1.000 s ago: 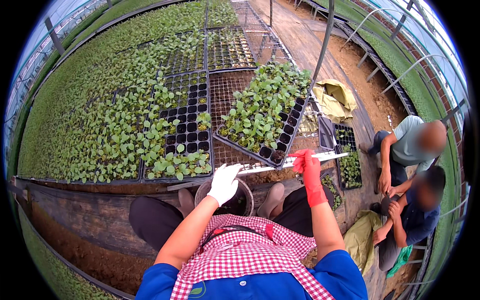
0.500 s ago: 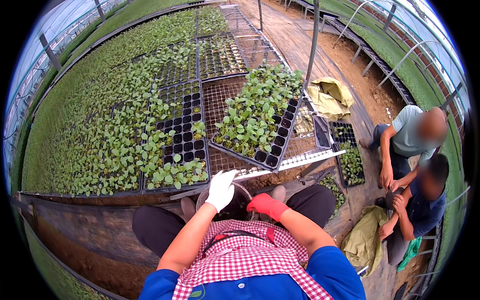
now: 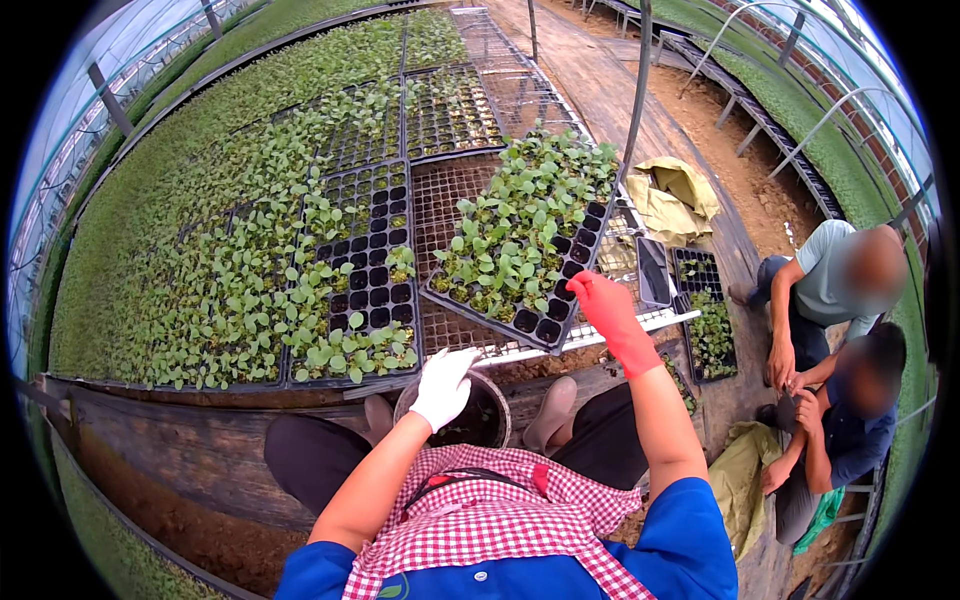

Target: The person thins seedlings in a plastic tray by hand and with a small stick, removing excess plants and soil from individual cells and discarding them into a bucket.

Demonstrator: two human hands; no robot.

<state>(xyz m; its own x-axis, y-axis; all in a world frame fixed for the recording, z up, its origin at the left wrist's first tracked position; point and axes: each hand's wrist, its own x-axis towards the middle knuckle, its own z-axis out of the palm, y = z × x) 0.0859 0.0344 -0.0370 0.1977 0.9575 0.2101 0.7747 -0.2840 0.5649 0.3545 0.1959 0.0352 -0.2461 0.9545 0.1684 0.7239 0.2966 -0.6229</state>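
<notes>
My left hand (image 3: pixel 445 388), in a white glove, is held over the rim of a round dark bucket (image 3: pixel 488 425) between my feet. Its fingers are stretched out and I see nothing in them. My right hand (image 3: pixel 607 312), in a red glove, is at the near right edge of a black seedling tray (image 3: pixel 549 334). Its fingers are bent together by the bare cells, and what they hold, if anything, is too small to make out. Green seedlings (image 3: pixel 515 230) fill most of this slanted tray. Several cells along its right and near edges hold no plants.
More seedling trays (image 3: pixel 375 250) cover the mesh bench (image 3: pixel 440 185) to the left and behind. A dark upright pole (image 3: pixel 640 90) stands beyond the slanted tray. At right, two people (image 3: pixel 850 350) crouch by cloth sacks (image 3: pixel 740 480) and a tray on the ground (image 3: pixel 710 335).
My right hand has left the bucket and moved up and right to the slanted tray's edge. My left hand stays by the bucket, whose inside now shows more.
</notes>
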